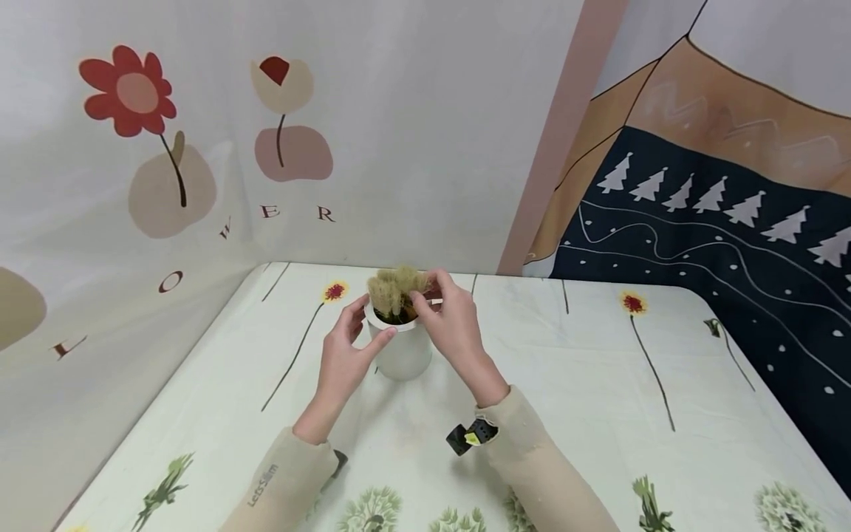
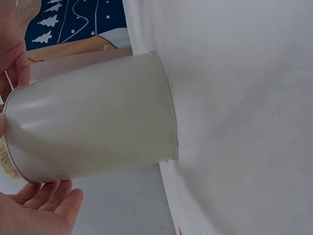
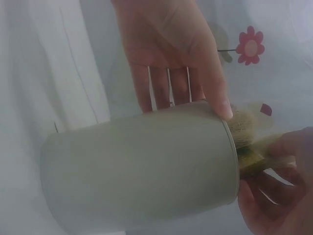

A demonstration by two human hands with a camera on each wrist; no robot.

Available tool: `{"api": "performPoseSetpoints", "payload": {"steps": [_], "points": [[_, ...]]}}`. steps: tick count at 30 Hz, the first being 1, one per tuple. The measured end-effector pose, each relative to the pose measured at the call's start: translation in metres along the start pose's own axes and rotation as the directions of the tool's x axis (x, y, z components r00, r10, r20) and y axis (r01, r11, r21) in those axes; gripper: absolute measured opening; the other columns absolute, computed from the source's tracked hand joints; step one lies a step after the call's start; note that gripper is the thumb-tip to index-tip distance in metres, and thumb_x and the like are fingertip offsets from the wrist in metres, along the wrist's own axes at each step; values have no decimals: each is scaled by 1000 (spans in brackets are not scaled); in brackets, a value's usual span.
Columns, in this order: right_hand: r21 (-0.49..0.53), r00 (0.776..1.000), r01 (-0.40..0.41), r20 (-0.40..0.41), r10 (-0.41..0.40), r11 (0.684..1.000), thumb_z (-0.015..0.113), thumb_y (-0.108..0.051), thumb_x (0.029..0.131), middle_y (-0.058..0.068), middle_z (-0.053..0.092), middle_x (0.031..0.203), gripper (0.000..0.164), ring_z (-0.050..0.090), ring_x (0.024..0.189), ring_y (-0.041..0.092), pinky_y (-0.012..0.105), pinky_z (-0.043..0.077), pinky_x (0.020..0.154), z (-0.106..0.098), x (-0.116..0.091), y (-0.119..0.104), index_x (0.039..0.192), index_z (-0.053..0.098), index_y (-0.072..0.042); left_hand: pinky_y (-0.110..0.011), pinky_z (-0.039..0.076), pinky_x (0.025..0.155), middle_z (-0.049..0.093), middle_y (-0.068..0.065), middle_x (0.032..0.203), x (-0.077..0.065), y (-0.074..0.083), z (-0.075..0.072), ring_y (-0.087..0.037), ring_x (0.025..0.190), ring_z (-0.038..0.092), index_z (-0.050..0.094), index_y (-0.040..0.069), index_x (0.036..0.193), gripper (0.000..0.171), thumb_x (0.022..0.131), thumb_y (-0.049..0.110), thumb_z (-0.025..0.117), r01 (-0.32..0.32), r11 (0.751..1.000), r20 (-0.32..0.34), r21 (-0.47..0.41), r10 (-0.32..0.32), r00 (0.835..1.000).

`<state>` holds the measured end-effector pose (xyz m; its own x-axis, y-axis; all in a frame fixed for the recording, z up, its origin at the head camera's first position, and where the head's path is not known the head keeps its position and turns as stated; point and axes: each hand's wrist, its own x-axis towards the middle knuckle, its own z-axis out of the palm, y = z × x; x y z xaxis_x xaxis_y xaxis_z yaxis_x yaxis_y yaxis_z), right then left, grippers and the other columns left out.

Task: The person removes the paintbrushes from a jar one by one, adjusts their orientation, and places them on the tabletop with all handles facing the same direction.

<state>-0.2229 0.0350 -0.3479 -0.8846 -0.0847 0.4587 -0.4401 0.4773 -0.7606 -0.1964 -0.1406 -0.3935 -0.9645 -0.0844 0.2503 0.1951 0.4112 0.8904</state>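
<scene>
A white cylindrical pot (image 1: 402, 356) stands upright on the table, with fluffy tan dried grass heads (image 1: 388, 292) rising above its rim. My left hand (image 1: 344, 349) holds the pot at its upper left, thumb at the rim and fingers along the far side; the left wrist view shows those fingers against the pot's wall (image 2: 93, 117). At the right of the opening, my right hand (image 1: 457, 323) pinches part of the dried grass between thumb and fingers. In the right wrist view, pale stems lie at that hand (image 3: 291, 183), and their lower ends are hidden inside the pot.
A white tablecloth (image 1: 558, 369) printed with flowers covers the table. Close behind the pot rises a pale curtain (image 1: 412, 148) with flower prints, and a dark blue cloth (image 1: 665, 229) with white trees hangs at the right. A black strap device (image 1: 473, 436) sits at the right wrist.
</scene>
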Motion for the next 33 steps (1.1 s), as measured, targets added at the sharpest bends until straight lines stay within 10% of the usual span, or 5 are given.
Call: {"api": "performPoseSetpoints", "payload": {"steps": [15, 25, 33], "points": [[246, 974, 116, -217, -62, 962, 58, -8, 100, 21, 70, 112, 33, 71, 96, 31, 26, 63, 71, -29, 6, -7, 130, 46, 0, -42, 41, 119, 43, -10, 157, -1, 0, 0, -31, 143, 43, 40, 11, 151, 74, 89, 31, 76, 6, 1000, 15, -17, -6, 1000], [473, 945, 104, -322, 61, 875, 66, 1, 93, 20, 66, 124, 55, 67, 93, 13, 18, 60, 83, -65, 16, -1, 139, 37, -9, -42, 41, 119, 44, -10, 156, 0, -1, 0, -32, 143, 44, 41, 11, 150, 73, 89, 30, 76, 5, 1000, 10, -23, -4, 1000], [520, 925, -63, -289, 245, 852, 71, -1, 90, -1, 71, 110, 41, 68, 93, 6, 19, 62, 82, -82, 21, 28, 124, 51, -9, -42, 41, 119, 44, -11, 156, 1, -1, 1, -34, 142, 45, 41, 10, 150, 73, 89, 29, 76, -10, 999, 7, -34, 10, 1000]]}}
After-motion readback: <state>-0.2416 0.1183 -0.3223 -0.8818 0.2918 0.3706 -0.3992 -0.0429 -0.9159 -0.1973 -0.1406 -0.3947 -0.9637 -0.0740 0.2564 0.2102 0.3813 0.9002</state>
